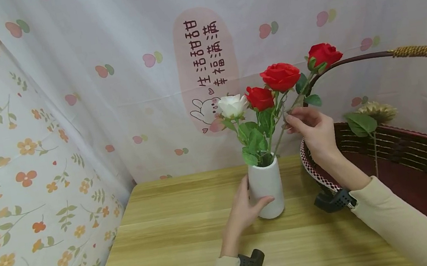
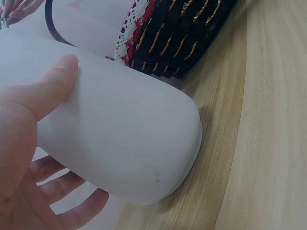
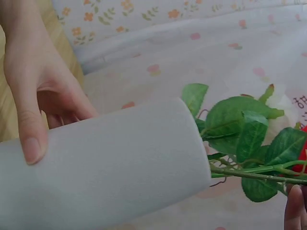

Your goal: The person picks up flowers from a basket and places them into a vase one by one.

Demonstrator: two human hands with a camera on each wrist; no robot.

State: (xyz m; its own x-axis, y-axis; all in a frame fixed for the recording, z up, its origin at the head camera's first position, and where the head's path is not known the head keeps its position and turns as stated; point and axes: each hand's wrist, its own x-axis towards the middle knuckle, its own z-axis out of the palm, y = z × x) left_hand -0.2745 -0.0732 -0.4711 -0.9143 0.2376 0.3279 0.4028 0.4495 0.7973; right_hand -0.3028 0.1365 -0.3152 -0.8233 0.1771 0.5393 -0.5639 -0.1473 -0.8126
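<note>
A white vase (image 1: 266,189) stands upright on the wooden table. My left hand (image 1: 243,211) holds its lower part, thumb across the front and fingers round the far side; the left wrist view shows the thumb on the white vase wall (image 2: 134,129). In the vase are a white rose (image 1: 233,106) and two red roses (image 1: 280,77) with green leaves. My right hand (image 1: 314,129) pinches the stem of another red rose (image 1: 324,56), which leans right; the stem's lower end is at the vase mouth, and in the right wrist view the stem (image 3: 259,176) passes into the opening.
Right of the vase stands a dark woven basket (image 1: 415,181) with a lace-trimmed rim and a tall arched handle (image 1: 425,51). A pale yellowish flower (image 1: 378,112) on a stem leans inside it. Printed curtains (image 1: 125,95) hang behind and left of the table (image 1: 163,241).
</note>
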